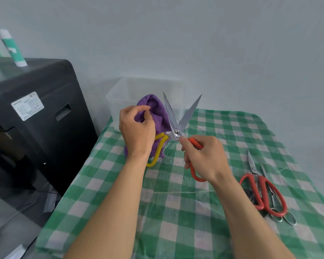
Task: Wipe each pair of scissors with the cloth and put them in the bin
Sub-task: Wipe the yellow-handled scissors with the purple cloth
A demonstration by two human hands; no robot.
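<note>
A pair of scissors [173, 118] with one yellow and one orange handle is held above the table, blades spread wide and pointing up. My right hand [204, 157] grips the orange handle. My left hand [137, 128] holds a bunched purple cloth [156, 109] just left of the left blade, and the yellow handle passes under that hand. A clear plastic bin [123, 94] stands behind them at the table's far left corner.
Red-handled scissors [262, 189] and a small all-metal pair [275, 204] lie on the green checked tablecloth [176, 212] at the right. A black machine [37, 109] stands left of the table, with green-and-white bottles [12, 47] on top.
</note>
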